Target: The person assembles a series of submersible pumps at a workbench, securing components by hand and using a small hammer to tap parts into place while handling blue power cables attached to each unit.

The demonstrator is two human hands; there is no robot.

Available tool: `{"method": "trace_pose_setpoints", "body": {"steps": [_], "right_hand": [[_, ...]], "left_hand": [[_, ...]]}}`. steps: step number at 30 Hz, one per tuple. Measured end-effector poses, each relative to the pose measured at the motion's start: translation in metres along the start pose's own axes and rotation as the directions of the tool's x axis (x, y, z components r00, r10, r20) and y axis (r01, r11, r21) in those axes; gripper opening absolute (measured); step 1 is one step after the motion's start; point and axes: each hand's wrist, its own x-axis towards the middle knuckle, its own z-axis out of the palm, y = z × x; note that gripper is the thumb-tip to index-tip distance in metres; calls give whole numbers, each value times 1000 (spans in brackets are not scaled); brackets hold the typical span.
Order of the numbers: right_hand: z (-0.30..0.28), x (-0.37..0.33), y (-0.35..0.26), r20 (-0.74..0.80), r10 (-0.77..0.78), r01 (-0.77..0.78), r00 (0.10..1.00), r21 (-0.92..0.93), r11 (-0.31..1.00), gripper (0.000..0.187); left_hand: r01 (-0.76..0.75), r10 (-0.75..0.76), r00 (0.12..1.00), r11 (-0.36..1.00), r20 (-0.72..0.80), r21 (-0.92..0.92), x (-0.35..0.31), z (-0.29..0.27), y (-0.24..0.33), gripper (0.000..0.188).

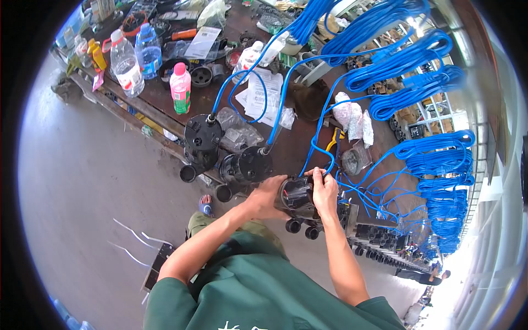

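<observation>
- The left hand (267, 197) is cupping the left side of a black canister (298, 199) — its grip curling partway round the wall.
- The right hand (325, 193) is bracing the other side, fingers bent against it, near a blue cord (331, 158); I can't tell how tightly.
- The canister is sitting at the edge of the desk (291, 149), right of two similar ones.
- The person is apparently steadying or fitting it — which is calling for an even, two-handed hold.

Two lidded black housings (202, 144) (247, 166) at left, one held housing (300, 199), one pink-green bottle (180, 91), one yellow-handled tool (333, 141).
</observation>
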Motion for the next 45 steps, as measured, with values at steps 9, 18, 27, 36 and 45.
{"method": "trace_pose_setpoints", "body": {"steps": [9,18,27,36,45], "right_hand": [[16,-27,-10,-163,-176,140,971,-214,967,27],[17,-28,-12,-214,-228,180,950,-224,958,21],[4,-15,-2,23,-127,124,992,96,988,22],[-8,-1,18,133,-300,245,945,320,915,21],[-5,0,20,177,-273,202,945,340,919,17]], "left_hand": [[27,-47,979,995,-199,-100,4,35,-1,110],[-32,69,784,997,-617,72,0,97,-6,106],[23,-33,946,999,-322,-35,6,50,-10,106],[186,-126,980,859,-155,478,-29,49,-22,104],[776,-767,631,628,121,-60,-56,87,-72,60]]}}
